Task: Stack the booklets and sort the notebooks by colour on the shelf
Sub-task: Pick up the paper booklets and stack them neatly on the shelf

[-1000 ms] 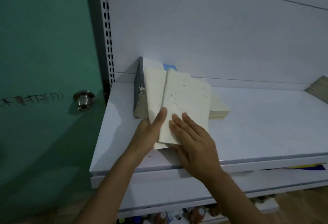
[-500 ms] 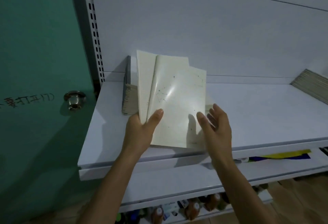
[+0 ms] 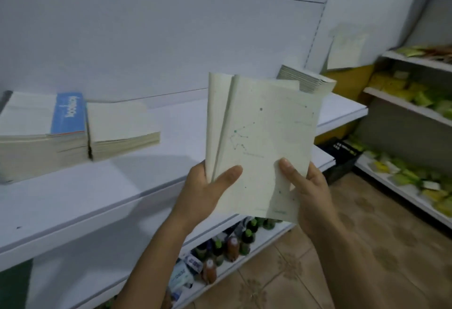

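one blue-covered notebook [image 3: 69,113], its white lettering too blurred to read, tops a pale stack [image 3: 29,157] on the white shelf [image 3: 73,186]. left grip [image 3: 205,198] and right grip [image 3: 310,191] pinch the lower corners of fanned cream constellation-print booklets [image 3: 264,137], held upright between them, off the shelf.

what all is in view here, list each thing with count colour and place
booklets: at least two, cream with dotted star pattern, fanned, held in front of the shelf
shelf: one, white, across left and centre
blue notebook: one, blue cover, atop a stack at shelf left
cream stack: one, cream, just right of the blue notebook
far stack: one, pale, shelf's right end
bottles: several, mixed colours, lower shelf
packets: many, yellow-green, side shelves at right
crate: one, black, floor at right
left grip: holds booklets' lower left
right grip: holds booklets' lower right
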`<state>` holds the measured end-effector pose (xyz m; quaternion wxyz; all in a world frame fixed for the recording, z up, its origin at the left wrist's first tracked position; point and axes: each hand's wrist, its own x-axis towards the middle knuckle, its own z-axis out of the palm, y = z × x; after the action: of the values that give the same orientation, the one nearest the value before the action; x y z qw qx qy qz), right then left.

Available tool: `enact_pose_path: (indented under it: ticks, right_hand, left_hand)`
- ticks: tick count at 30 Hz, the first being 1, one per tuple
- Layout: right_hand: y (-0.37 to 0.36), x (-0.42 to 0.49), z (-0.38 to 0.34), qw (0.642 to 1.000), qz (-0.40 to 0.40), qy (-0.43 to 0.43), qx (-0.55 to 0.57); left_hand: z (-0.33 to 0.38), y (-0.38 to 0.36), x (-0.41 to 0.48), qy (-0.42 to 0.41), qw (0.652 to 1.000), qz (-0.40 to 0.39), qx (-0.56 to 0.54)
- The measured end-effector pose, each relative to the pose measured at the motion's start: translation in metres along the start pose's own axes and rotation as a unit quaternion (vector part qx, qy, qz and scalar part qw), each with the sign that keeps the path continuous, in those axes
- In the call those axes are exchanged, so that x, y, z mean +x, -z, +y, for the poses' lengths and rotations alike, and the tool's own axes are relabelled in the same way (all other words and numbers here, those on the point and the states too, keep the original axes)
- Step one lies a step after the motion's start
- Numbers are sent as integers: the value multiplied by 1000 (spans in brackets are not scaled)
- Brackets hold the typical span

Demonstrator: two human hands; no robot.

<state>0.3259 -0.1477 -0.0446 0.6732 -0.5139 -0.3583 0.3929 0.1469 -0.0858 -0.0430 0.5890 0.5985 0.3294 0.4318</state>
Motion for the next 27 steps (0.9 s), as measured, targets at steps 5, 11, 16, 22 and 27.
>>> enact_pose_path:
  ticks: [5,11,16,22,27]
  right_hand:
    - [93,-12,-15,994,93,51,-24]
    - [196,-26,-33,986,148,53,-63]
    - [251,-28,-34,983,170,3,-67]
    - [288,-9,-33,982,177,-36,-61]
    - [319,34,-40,980,176,-12,-92]
  left_hand:
    - [-10,-99,11,-11,999,-49,-7]
    - [-29,-205,15,-7,994,-93,-51]
    - [-43,-265,19,-17,995,-72,-61]
    - [-62,-298,46,19,995,-64,-71]
    - [-71,-329,91,14,992,-88,-89]
